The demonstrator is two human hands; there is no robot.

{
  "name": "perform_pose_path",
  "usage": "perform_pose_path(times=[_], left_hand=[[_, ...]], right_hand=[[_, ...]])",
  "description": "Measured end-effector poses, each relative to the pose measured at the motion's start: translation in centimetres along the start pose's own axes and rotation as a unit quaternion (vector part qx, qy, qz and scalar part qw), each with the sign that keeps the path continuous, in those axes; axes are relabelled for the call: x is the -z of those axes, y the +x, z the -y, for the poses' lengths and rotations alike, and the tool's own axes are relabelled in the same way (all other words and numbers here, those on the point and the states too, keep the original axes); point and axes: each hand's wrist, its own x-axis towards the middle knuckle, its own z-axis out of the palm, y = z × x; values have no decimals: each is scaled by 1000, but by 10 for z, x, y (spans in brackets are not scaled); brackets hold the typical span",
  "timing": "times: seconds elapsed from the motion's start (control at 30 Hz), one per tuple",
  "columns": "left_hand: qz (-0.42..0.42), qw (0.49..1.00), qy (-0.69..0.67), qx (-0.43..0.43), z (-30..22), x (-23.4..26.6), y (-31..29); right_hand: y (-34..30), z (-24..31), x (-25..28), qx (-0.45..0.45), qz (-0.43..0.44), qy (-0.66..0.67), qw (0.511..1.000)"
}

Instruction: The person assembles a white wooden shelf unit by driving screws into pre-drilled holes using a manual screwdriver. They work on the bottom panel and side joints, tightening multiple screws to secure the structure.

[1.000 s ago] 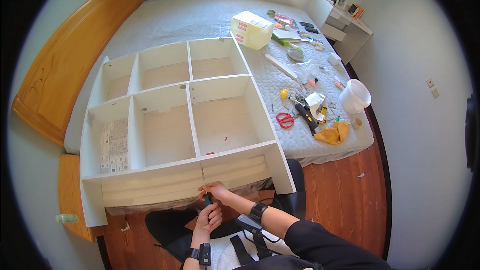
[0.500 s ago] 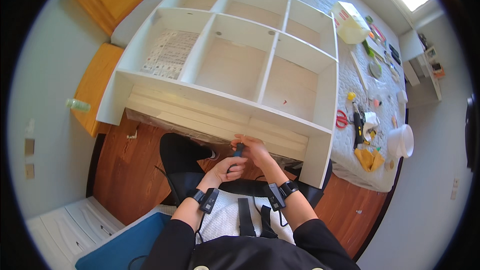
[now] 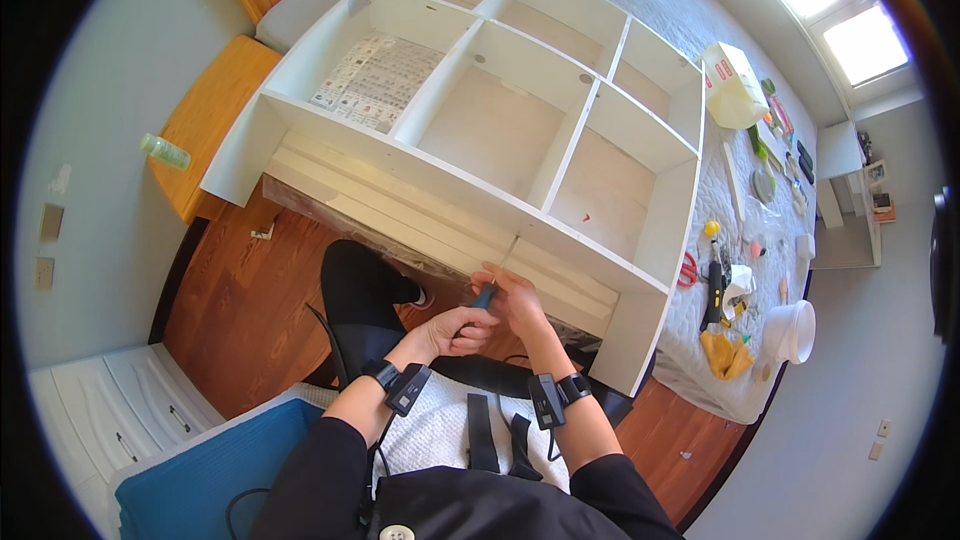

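Observation:
A screwdriver (image 3: 484, 297) with a blue handle points up and away from me, its thin shaft reaching the underside of a white shelf board. My left hand (image 3: 458, 330) is closed round the lower part of the handle. Farther up, my right hand (image 3: 514, 298) has its fingers curled about the top of the handle and the shaft. The white cubby shelf unit (image 3: 440, 165) lies in front of me, its compartments facing up. Whether the tip sits in a screw is too small to tell.
To the right, a mattress (image 3: 690, 340) bears red scissors (image 3: 687, 270), a black power tool (image 3: 714, 292), yellow gloves (image 3: 726, 354) and a white bucket (image 3: 790, 331). A green bottle (image 3: 165, 151) stands on the wooden furniture at left. A blue bin (image 3: 190, 480) is at lower left.
The view has turned, so the shelf unit appears tilted and shifted right. My right hand has slid or opened slightly, showing more of the shaft; both hands stay at the screwdriver.

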Motion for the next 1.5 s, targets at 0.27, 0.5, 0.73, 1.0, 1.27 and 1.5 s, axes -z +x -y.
perform_pose_path(times=[0.27,0.5,0.73,1.0,1.27,1.5], left_hand=[[-552,540,572,-277,31,8,29],[-78,995,50,-38,10,22,9],[-323,899,268,-122,13,15,27],[-280,928,232,-77,-3,9,28],[-235,943,201,-120,8,2,-2],[-461,772,418,-127,7,16,19]], right_hand=[[16,-20,-7,38,-104,-57,992],[21,-31,12,154,81,-94,980],[81,-73,30,81,-15,9,997],[86,-76,28,56,-5,37,998],[79,-71,24,36,-18,51,998],[94,-79,15,67,-38,39,996]])
